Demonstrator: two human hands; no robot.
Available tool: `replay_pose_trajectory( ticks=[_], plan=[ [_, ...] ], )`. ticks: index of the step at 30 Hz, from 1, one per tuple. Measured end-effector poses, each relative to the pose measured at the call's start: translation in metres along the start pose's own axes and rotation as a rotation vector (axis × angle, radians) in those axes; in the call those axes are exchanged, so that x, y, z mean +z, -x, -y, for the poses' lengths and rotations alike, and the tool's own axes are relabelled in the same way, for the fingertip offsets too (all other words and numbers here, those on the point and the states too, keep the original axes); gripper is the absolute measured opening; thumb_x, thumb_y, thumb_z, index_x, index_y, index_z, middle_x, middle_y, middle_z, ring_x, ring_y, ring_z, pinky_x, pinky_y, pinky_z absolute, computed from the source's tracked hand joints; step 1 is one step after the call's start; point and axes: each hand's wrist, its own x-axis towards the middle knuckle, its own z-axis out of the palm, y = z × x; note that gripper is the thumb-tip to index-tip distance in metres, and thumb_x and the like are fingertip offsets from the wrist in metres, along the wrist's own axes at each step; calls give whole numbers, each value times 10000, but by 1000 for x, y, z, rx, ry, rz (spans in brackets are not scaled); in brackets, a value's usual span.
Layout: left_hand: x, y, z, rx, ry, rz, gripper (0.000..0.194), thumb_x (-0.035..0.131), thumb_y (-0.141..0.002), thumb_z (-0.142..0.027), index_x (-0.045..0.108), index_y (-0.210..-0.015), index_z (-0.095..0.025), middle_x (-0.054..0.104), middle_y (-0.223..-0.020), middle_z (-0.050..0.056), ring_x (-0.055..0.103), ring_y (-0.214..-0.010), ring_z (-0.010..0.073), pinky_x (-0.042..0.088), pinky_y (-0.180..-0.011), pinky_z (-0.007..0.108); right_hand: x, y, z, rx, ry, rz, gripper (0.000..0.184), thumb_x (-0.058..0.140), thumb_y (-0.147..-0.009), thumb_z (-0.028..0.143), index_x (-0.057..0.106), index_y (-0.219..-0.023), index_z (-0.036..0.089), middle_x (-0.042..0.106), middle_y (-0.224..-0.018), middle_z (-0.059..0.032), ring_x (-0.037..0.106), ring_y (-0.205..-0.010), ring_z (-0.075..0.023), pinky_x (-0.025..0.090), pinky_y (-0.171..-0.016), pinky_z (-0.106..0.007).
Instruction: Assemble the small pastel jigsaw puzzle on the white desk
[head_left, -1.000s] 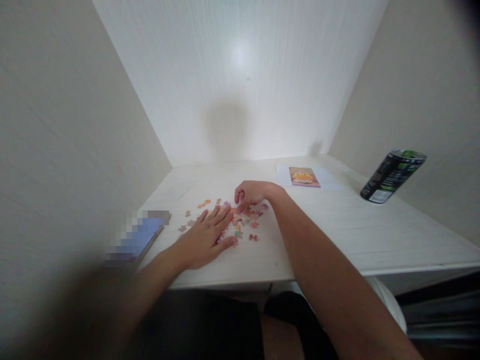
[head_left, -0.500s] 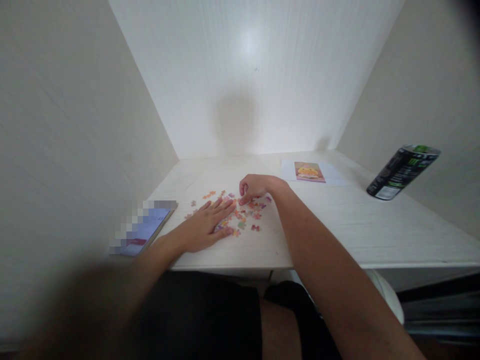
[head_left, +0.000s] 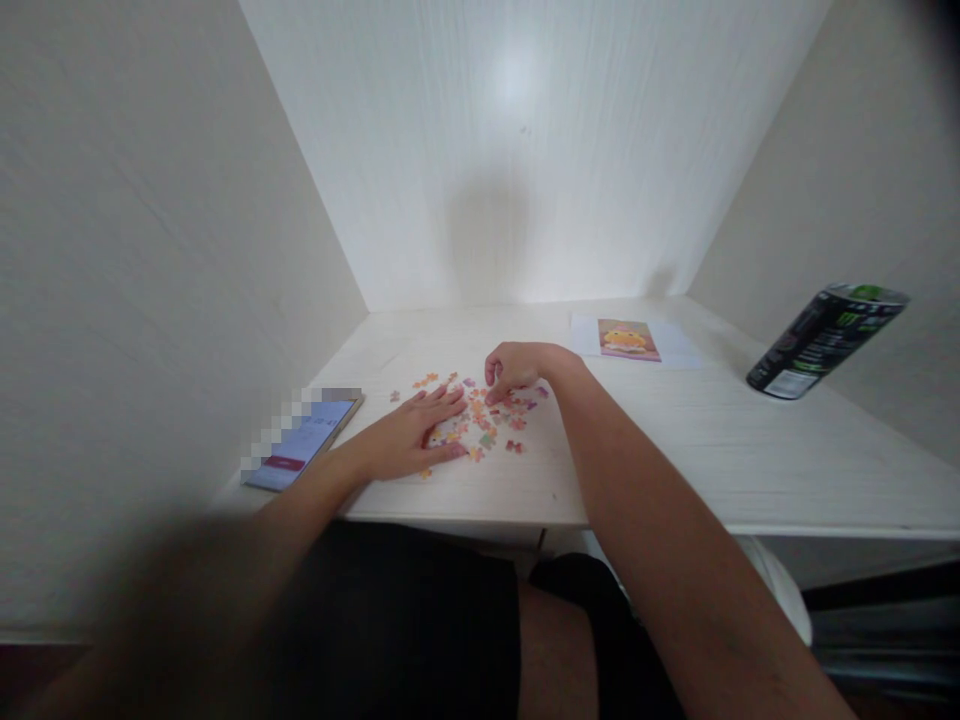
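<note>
Many small jigsaw puzzle pieces (head_left: pixel 479 411), orange, pink, green and purple, lie loose in a cluster on the white table (head_left: pixel 465 498). My left hand (head_left: pixel 409 436) rests palm down over the left side of the cluster, fingers stretched out and thumb apart, covering some pieces. At the cluster's upper right is my right hand (head_left: pixel 517 366), its fingers curled and its thumb pointing down against the pieces. Whatever lies between that thumb and the fingers is too small to make out.
A picture card (head_left: pixel 628 340) of a yellow figure lies on white paper (head_left: pixel 679 345) at the back right. Farther right stands a black can (head_left: pixel 821 345). A phone (head_left: pixel 304 440) lies at the left edge. White walls enclose the back and sides.
My left hand has drawn back slightly from the middle of the cluster, uncovering some pieces. The right hand stays over nearly the same pieces. The whole view has shifted a little.
</note>
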Motion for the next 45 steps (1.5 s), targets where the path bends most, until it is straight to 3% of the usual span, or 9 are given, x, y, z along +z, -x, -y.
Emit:
replay_pose_trajectory(
  ticks=[9,14,18,22,27,31,34,41,45],
  plan=[
    [-4,10,28,-102,116,-170,538,524,-944,-544,501,-1379,-229,395,-1443,25,324,-1366,202,258,-1170,368,2,-1,10,13,73,-20,543,760,-612,622,718,-908,169,686,-767,-58,563,-611,-156,391,-558,-283],
    [-5,2,14,11,153,-255,273,527,-948,-348,681,-1144,-236,607,-1196,14,575,-1056,180,479,-895,304,2,-2,18,28,111,-11,502,766,-638,581,721,-899,154,692,-775,-74,589,-650,-179,397,-581,-297],
    [-5,-7,2,74,123,-215,226,512,-949,-266,710,-1055,-234,603,-1118,21,566,-944,163,481,-807,281,2,-4,14,27,118,-17,537,709,-681,636,712,-930,160,696,-818,-81,598,-683,-190,392,-574,-297],
    [-5,-10,-3,125,114,-191,230,504,-949,-256,704,-1060,-236,587,-1180,16,560,-1024,166,462,-888,291,1,-2,11,8,102,44,677,810,-505,646,687,-1032,240,700,-897,-39,610,-713,-193,401,-567,-282],
    [-1,-5,-4,-18,-22,21,530,449,-982,-559,405,-1445,-305,203,-1546,32,198,-1419,214,156,-1189,395,2,-3,14,-1,124,74,793,868,-404,599,663,-1089,258,691,-991,-42,621,-760,-217,411,-594,-296],
    [5,-2,-10,-109,-166,176,688,211,-978,-666,-2,-1526,-309,-114,-1549,12,-126,-1432,218,-10,-1181,503,5,-6,17,8,155,6,636,838,-516,592,710,-997,196,706,-927,-76,630,-752,-225,413,-610,-311],
    [6,-1,-15,-101,-199,194,690,179,-992,-637,-86,-1514,-273,-153,-1540,11,-163,-1422,224,-23,-1181,491,4,-6,19,25,166,-22,559,802,-604,569,717,-989,173,718,-886,-83,638,-722,-219,418,-594,-307],
    [-11,1,3,-76,121,-168,474,346,-1028,-482,460,-1405,-218,437,-1423,-16,401,-1302,145,273,-1122,244,6,-6,18,44,183,-92,582,725,-666,643,720,-992,161,733,-902,-118,657,-744,-228,459,-643,-318],
    [-11,17,23,-268,125,-288,580,337,-1002,-548,476,-1390,-138,417,-1435,62,401,-1310,202,283,-1136,313,11,-11,16,16,183,-164,541,666,-736,632,719,-974,150,733,-920,-141,660,-755,-236,462,-642,-323]
  ],
)
